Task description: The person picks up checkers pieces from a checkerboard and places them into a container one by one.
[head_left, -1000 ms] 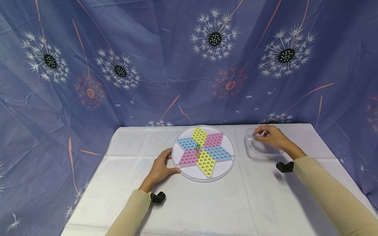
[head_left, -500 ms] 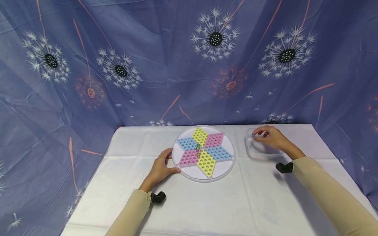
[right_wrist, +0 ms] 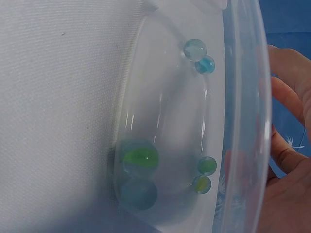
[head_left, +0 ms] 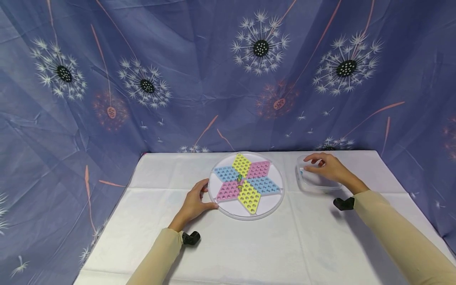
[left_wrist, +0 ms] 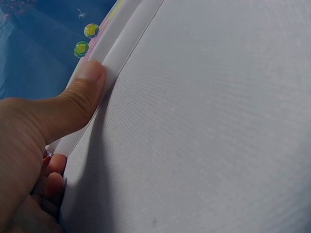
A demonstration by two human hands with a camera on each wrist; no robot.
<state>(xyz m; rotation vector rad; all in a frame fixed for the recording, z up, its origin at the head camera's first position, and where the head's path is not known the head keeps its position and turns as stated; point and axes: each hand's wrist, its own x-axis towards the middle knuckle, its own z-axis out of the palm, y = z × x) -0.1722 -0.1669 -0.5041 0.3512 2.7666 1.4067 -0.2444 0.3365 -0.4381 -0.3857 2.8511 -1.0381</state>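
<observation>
My left hand (head_left: 194,202) grips the near-left rim of a round white Chinese checkers board (head_left: 229,208); in the left wrist view the thumb (left_wrist: 85,90) lies on the rim (left_wrist: 129,36) and the fingertips curl at its side. Glass marbles, green (head_left: 240,177) and yellow (head_left: 240,187), sit near the middle of the coloured star. My right hand (head_left: 327,166) hovers over a clear plastic box (head_left: 317,189), thumb and forefinger apart, no marble visible between them. Inside the box a blue marble (right_wrist: 205,64) lies beside a pale one (right_wrist: 195,50), with green (right_wrist: 207,165) and yellow (right_wrist: 201,184) ones farther along.
A white cloth (head_left: 260,253) covers the table. Behind it hangs a blue curtain (head_left: 199,71) with a dandelion print. Black wrist cameras are strapped at the left cuff (head_left: 190,238) and the right cuff (head_left: 343,203).
The right hand held a small blue marble between thumb and forefinger; it has let go, and blue now shows lower, inside the box. The left hand stays on the board's rim.
</observation>
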